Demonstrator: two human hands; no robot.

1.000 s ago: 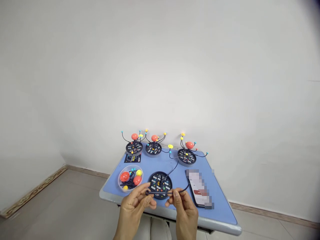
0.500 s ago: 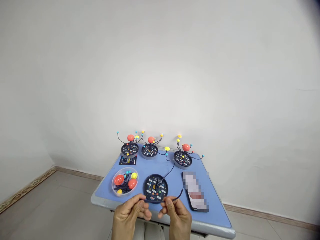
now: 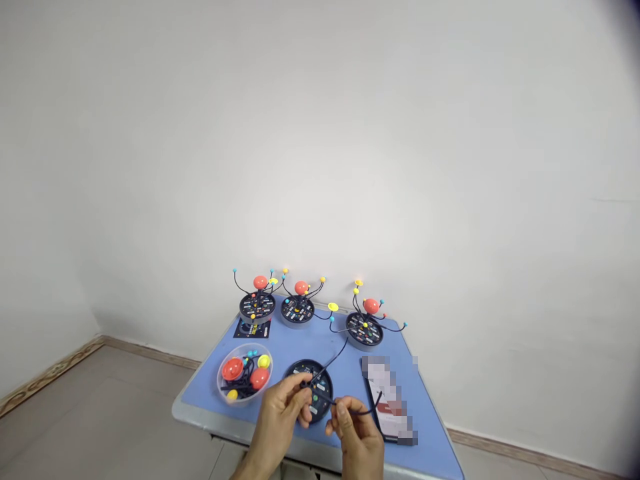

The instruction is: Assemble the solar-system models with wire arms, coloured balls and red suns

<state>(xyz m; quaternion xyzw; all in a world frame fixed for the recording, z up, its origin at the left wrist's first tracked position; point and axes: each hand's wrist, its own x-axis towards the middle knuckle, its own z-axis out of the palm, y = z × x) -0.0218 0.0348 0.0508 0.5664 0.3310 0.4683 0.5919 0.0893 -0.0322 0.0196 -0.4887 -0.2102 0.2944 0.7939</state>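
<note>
At the near edge of the blue table [image 3: 320, 340], the left hand [image 3: 280, 417] and right hand [image 3: 357, 430] each pinch a bent black wire [image 3: 333, 401] in a narrow finger grip, which keeps it spanned between them. It crosses just over a black disc base [image 3: 324, 387], at twelve o'clock from the hands, though any contact is hidden. A clear plastic bowl [image 3: 245, 345] of loose parts sits at nine o'clock, within easy reach; three built planet models [image 3: 297, 310] stand farther off.
</note>
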